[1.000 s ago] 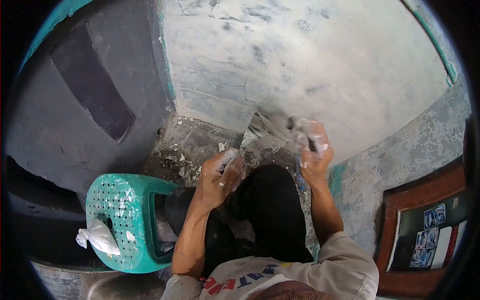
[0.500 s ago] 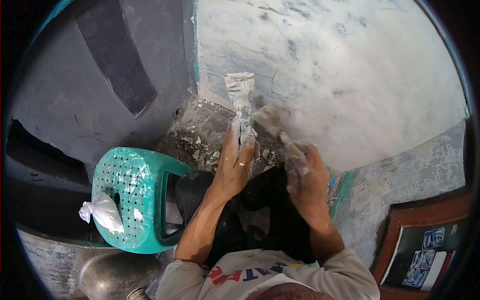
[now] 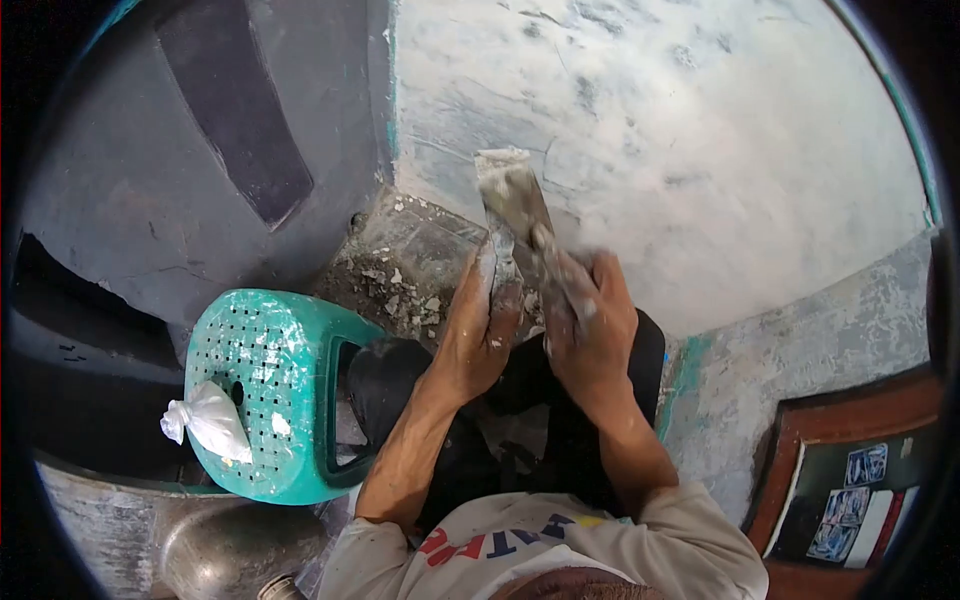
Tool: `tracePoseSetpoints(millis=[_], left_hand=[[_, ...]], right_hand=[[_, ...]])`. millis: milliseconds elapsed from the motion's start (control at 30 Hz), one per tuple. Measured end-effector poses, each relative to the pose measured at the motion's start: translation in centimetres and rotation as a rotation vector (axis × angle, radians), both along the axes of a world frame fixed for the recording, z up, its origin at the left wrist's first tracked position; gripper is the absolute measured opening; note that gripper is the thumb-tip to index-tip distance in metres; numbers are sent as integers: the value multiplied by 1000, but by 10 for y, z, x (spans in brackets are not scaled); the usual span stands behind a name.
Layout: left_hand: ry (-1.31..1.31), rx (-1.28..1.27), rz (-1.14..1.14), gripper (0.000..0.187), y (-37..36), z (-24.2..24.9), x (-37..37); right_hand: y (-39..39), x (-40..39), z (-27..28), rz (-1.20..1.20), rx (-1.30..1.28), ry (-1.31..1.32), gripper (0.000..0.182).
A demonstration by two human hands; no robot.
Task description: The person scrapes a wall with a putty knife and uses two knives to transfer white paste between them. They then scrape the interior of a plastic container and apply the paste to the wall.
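My left hand point(image 3: 482, 315) is closed around a putty knife point(image 3: 498, 156) coated in white paste, its blade pointing up toward the wall. A second putty knife point(image 3: 520, 200) is in my right hand point(image 3: 590, 325), its fingers wrapped round the handle. That second blade lies over the first one, hiding most of it. Both hands are close together above my dark-clothed knees. Beyond them stands a wall point(image 3: 700, 130) smeared with whitish paste.
A green plastic stool point(image 3: 265, 350) at the left bears a tied white bag point(image 3: 215, 420). Rubble point(image 3: 385, 290) lies on the floor in the corner. A metal tank point(image 3: 240, 545) stands at the lower left, a brown frame point(image 3: 800, 450) at the lower right.
My right hand has moved left and its knife now overlaps the other blade, where before they were apart. The left knife's blade has shifted slightly right.
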State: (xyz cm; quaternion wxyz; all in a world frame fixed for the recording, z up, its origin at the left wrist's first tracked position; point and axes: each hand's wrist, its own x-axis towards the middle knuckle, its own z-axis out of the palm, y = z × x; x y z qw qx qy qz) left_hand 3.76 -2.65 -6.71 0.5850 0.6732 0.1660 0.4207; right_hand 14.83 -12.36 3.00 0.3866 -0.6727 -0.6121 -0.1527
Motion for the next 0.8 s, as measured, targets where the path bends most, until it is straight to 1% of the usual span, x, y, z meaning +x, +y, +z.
tracePoseSetpoints(millis=[33,67,100,167,200,233,267,300,333,367,400,467,500,533,567,600,633,667,700,733,800], left_hand=[[-35,132,33,49,0,6,-2],[-79,275,79,52,5,13,-4],[-88,288,94,52,9,19,-6],[-7,355,69,60,14,28,-10],[-1,354,59,60,14,26,-9],[-45,496,142,59,12,24,-6],[-100,643,230,57,10,25,-3],[-113,657,225,57,10,28,-2],[-125,583,199,50,7,30,-3],[-135,504,174,43,5,32,-5],[-146,512,183,43,6,35,-7],[21,-93,76,34,11,38,-15],[-20,-39,125,32,16,32,-13],[-39,-91,186,31,16,39,-15],[-48,-156,252,30,17,44,-16],[-163,-102,359,28,24,38,-16],[-261,-210,420,28,26,46,-22],[-260,-151,568,30,31,46,-28],[-319,-244,598,32,34,50,-34],[-446,-280,648,32,34,51,-33],[-485,-359,595,32,36,46,-39]], right_hand=[[-4,-5,-3,-6,2,1,65],[-3,-11,-7,8,41,39,51],[1,-14,-9,29,79,74,37],[7,-6,-8,54,102,66,35],[1,-4,-9,44,107,78,33],[0,5,1,-44,4,50,28],[3,13,8,-60,4,53,28],[13,24,16,-54,97,19,29],[18,32,24,-41,188,-19,29],[18,42,24,-57,216,-88,24],[14,41,26,-50,225,-100,24],[0,39,25,41,141,562,21],[-10,48,26,122,69,784,23],[-15,59,20,107,57,796,23],[-16,73,10,146,88,742,24],[-19,86,0,185,102,699,26],[-21,97,2,160,74,679,26],[-18,102,6,143,45,669,26],[-12,104,8,143,70,693,26],[-1,109,10,149,108,700,26],[17,116,-2,170,100,745,25]])
